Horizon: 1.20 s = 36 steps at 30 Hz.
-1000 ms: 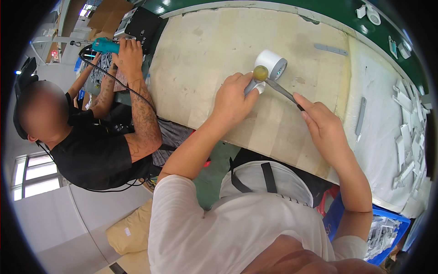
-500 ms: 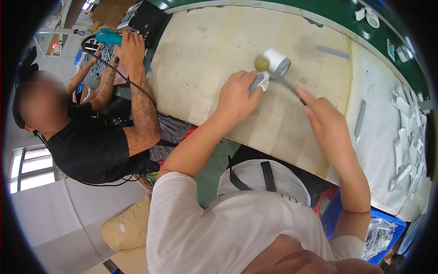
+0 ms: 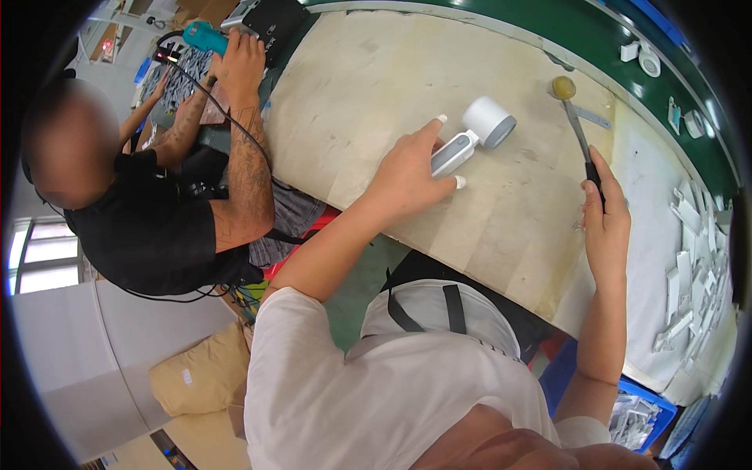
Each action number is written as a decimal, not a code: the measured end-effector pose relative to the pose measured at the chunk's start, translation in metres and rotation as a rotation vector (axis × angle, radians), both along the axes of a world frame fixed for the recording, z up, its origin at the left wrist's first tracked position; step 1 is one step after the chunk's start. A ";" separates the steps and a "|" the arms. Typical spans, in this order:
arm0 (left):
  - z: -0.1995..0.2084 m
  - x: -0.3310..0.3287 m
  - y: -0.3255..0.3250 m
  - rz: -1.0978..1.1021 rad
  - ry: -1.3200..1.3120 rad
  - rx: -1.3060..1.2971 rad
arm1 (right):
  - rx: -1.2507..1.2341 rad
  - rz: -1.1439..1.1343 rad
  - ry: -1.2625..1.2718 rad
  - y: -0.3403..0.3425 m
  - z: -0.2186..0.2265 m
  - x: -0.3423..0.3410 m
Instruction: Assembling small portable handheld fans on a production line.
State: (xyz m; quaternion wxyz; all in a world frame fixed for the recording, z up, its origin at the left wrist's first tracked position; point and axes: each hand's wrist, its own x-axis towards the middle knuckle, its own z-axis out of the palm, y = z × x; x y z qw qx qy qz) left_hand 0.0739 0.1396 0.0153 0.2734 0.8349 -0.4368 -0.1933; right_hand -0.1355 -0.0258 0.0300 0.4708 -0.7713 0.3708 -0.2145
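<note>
On the worktable (image 3: 368, 86) lies a white device with a drum-shaped head (image 3: 489, 123) and a handle (image 3: 454, 153) bearing a grey panel. My left hand (image 3: 407, 172) is around the handle's near end, thumb and forefinger spread apart on either side; white covers sit on those two fingertips. The other fingers are partly hidden. Off to the right, my right hand (image 3: 608, 223) grips a small mallet (image 3: 578, 129) by its dark handle. Its round yellowish head points away from me, above the table and apart from the device.
A flat grey strip (image 3: 593, 117) lies near the mallet. Several white parts (image 3: 683, 274) are spread along the right side. A blue crate (image 3: 662, 423) of parts stands below. At left, a co-worker (image 3: 157, 227) holds a teal corded power tool (image 3: 205, 37). White devices (image 3: 648, 61) lie on the green surface beyond.
My right hand has swung the mallet away from the device, to the right. My left hand's fingers have spread from the handle, showing its grey panel. The whole view has shifted slightly.
</note>
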 end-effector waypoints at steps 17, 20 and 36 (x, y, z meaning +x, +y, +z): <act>0.003 0.004 -0.017 -0.069 -0.202 -0.091 | -0.742 0.103 0.413 -0.015 -0.033 0.000; -0.014 0.030 -0.037 0.007 0.234 -0.188 | -0.720 0.125 0.368 -0.016 -0.029 -0.001; -0.005 0.065 -0.043 0.212 -0.361 0.053 | -0.742 0.112 0.346 -0.016 -0.030 0.000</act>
